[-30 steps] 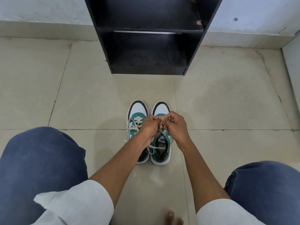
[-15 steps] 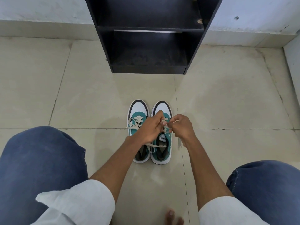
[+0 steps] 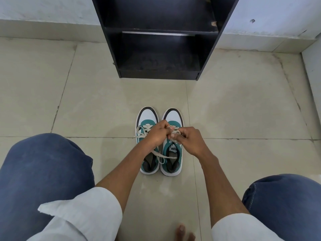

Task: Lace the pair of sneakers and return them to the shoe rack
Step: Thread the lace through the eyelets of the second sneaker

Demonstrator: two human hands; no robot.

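Two white and teal sneakers stand side by side on the floor, toes pointing away from me. The left sneaker (image 3: pixel 146 117) has a tied cream lace over its tongue. Over the right sneaker (image 3: pixel 172 115), my left hand (image 3: pixel 157 134) and my right hand (image 3: pixel 188 140) meet, both pinching its cream lace (image 3: pixel 175 132) between their fingertips. A loose lace end (image 3: pixel 161 156) trails across both shoe openings. The black shoe rack (image 3: pixel 161 54) stands against the wall beyond the shoes, its lower shelf bare.
My knees in blue jeans (image 3: pixel 45 171) flank the shoes on both sides. Bare toes (image 3: pixel 184 232) show at the bottom edge. Beige floor tiles (image 3: pixel 97 105) lie between the shoes and the rack. A wall corner (image 3: pixel 312 66) closes the right side.
My hands were together, spread slightly with the lace drawn out to the right, and have come back together over the right sneaker's tongue. The shoes have stayed in place.
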